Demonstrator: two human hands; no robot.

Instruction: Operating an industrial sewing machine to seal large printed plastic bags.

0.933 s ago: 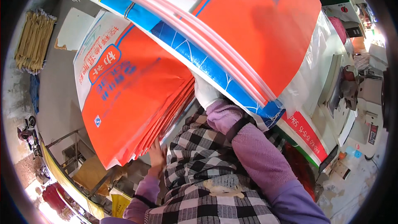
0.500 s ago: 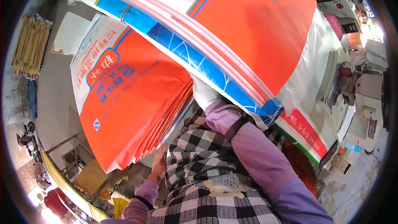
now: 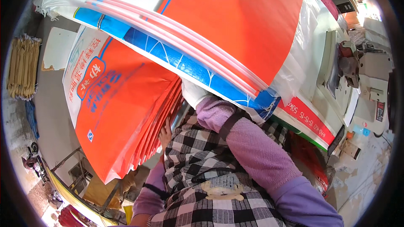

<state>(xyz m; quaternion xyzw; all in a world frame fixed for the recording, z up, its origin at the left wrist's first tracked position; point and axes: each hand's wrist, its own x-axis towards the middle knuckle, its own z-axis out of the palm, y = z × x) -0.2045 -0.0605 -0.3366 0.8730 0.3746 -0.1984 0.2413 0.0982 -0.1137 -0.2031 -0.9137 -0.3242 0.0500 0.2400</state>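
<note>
A fanned bundle of orange-and-white woven sacks [image 3: 122, 105] hangs at the left, its layered edges facing me. My right hand [image 3: 194, 93], in a white glove, is closed on the upper inner edge of this bundle; its fingertips are hidden by the sacks. Above that wrist juts a second, larger pile of sacks [image 3: 235, 25], orange, white and blue. My bare left hand [image 3: 166, 133] is beside the bundle's layered edges, fingers stretched upward, partly covered by the sacks and my checked apron. Whether it touches them is hard to tell.
To the right a sewing machine [image 3: 348, 65] stands beside the large pile. A red-and-white printed sack [image 3: 309, 120] sticks out below it. Tan bundled material [image 3: 24, 67] lies at the far left, and a metal frame [image 3: 75, 164] stands at lower left.
My left hand has risen toward the layered edges of the hanging bundle. My right hand keeps its hold. The whole view has shifted slightly, moving the piles leftward in the picture.
</note>
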